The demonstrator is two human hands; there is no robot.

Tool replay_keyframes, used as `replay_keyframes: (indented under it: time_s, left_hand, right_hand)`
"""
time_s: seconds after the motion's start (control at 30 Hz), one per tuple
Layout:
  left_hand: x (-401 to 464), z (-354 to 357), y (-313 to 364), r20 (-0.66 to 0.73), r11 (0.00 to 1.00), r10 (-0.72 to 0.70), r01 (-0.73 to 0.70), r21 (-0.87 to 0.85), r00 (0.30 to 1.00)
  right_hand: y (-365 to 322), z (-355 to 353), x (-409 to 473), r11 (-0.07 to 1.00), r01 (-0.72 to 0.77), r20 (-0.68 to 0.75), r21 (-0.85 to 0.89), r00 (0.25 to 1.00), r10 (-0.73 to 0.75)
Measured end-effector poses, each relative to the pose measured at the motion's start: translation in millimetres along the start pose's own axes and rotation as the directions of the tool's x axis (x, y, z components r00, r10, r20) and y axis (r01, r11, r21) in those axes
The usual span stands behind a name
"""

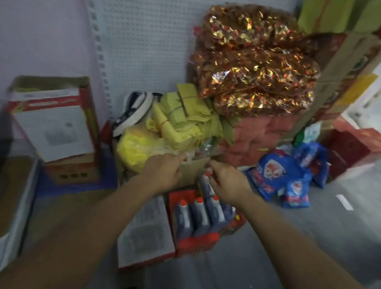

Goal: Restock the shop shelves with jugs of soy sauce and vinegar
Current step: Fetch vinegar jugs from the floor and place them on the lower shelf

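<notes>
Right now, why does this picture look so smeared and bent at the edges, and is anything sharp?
Head view: motion blur smears everything, worst at the right edge; the wide lens bows the pegboard panel; lighting is dim and flat; glare sparkles on the foil bags; the jugs in the red carton are soft, labels unreadable.

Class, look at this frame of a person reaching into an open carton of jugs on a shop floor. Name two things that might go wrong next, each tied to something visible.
1. The right hand covers one jug's top; lifted by the cap alone, it might slip.
2. The yellow bundles lean over the carton; tugging its flap might topple them.
</notes>
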State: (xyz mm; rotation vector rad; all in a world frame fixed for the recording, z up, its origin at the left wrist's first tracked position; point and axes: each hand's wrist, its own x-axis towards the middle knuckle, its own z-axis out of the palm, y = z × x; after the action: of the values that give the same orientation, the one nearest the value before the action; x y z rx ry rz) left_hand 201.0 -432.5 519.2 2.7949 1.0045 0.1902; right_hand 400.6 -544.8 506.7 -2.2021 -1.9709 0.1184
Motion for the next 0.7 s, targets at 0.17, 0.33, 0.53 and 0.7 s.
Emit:
replay_keyframes:
  time_s: [0.17,0.33,0.53,0.7]
  left_hand:
    - [105.7,39.5,-8.8,0.073,0.991,0.124,-0.121,-0.051,0.990]
    - [173.5,103.5,-17.1,0.205,0.983,0.120,-0.088,-0.159,0.971]
    - [232.0,219.3,-45.2,0.436,0.989,0.083,-0.020,-0.147,0.896]
    - [321.1,332.0,-73.1,0.555,0.983,-0.003,0.104,-0.151,0.832]
  right_hand:
    - [59.4,10.0,43.5,0.979,-0.176,0.026,0.102,0.984,0.174]
    - [121.8,54.2,77.5,0.947,-0.299,0.164,0.121,0.947,0.278]
    - [213.4,164.9,122.0,0.929,-0.350,0.315,0.118,0.901,0.300]
    - [295.1,290.3,172.3,0.905,-0.414,0.425,0.100,0.840,0.337]
